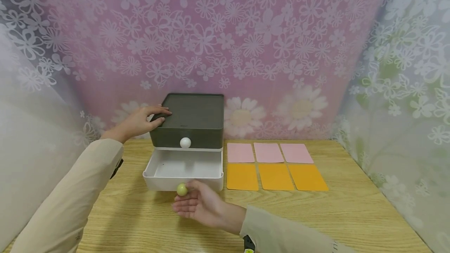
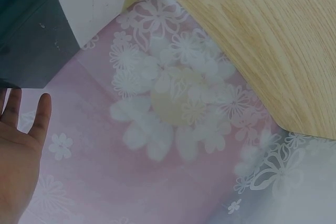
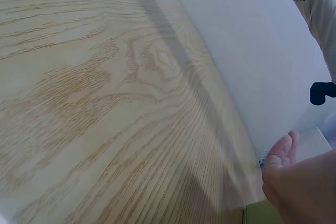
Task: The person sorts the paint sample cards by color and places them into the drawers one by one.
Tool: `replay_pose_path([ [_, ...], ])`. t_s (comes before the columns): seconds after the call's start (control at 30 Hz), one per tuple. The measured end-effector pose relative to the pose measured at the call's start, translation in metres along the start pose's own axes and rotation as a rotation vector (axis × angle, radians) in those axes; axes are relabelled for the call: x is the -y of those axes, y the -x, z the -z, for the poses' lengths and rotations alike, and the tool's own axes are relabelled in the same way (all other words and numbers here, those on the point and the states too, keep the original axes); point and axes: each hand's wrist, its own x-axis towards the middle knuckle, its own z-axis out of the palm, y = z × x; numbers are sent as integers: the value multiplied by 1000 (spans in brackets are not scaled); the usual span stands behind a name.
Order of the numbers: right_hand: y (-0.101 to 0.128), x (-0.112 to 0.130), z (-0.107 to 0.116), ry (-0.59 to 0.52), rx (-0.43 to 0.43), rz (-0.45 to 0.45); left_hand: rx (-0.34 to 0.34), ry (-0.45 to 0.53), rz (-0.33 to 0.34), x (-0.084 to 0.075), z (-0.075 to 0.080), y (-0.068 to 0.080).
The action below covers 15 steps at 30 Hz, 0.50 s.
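Note:
A small drawer box stands at the back of the wooden table [image 1: 351,206]. Its dark grey upper part [image 1: 193,118] has a white knob [image 1: 185,142]. The white lower drawer [image 1: 158,184] is pulled out and looks empty, with a yellowish knob [image 1: 181,189] on its front. My left hand [image 1: 163,114] rests on the box's top left corner with its fingers laid flat; in the left wrist view the left hand [image 2: 18,150] shows straight fingers beside the dark box [image 2: 26,40]. My right hand [image 1: 188,201] hovers palm-up at the yellowish knob, fingers relaxed, thumb beside it.
Three pink cards [image 1: 268,152] and three orange cards [image 1: 275,176] lie in two rows to the right of the box. Flowered curtains [image 1: 246,42] close in the table at the back and on both sides. The right wrist view shows bare tabletop [image 3: 105,103].

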Motion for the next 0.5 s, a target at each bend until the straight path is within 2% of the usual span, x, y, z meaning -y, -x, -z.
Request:
replay_pose_path([
  [0.13, 11, 1, 17, 29, 3, -32, 5, -7, 9, 0, 0, 1],
  [0.3, 27, 2, 50, 94, -71, -55, -2, -9, 2, 1, 0, 1],
  [0.4, 35, 8, 72, 161, -126, -27, -2, -9, 0, 1, 0, 0],
  [0.5, 39, 21, 92, 293, -191, 43, -3, -8, 1, 1, 0, 0],
])
